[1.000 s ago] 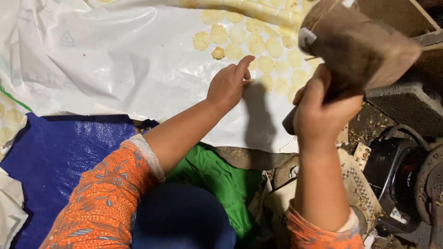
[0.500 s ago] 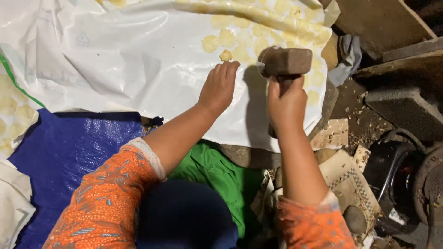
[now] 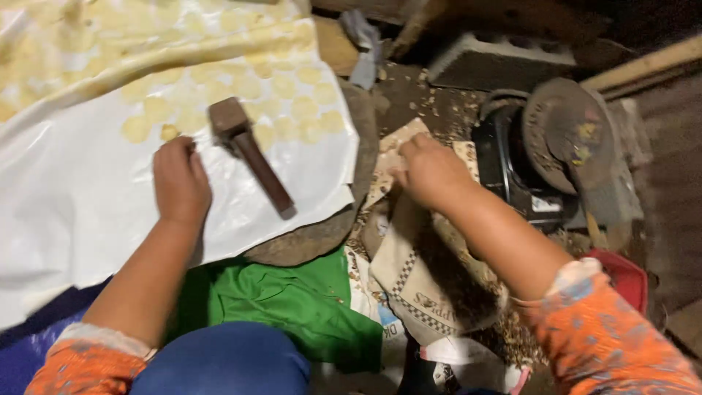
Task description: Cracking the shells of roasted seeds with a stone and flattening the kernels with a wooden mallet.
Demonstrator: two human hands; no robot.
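Pause in pounding: mallet (image 3: 248,152) lying free; left hand (image 3: 180,181) flat on white sheet (image 3: 88,205); right hand (image 3: 431,170), three o'clock, curled in sack (image 3: 417,281), grip unclear.

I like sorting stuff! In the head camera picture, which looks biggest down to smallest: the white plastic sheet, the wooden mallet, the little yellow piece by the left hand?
1. white plastic sheet
2. wooden mallet
3. little yellow piece

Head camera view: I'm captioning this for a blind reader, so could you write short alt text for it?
A person's left hand presses on a white plastic sheet dotted with flattened yellow discs, beside a wooden mallet lying on the sheet. The right hand reaches into an open cloth sack, on cluttered ground near a dark machine.
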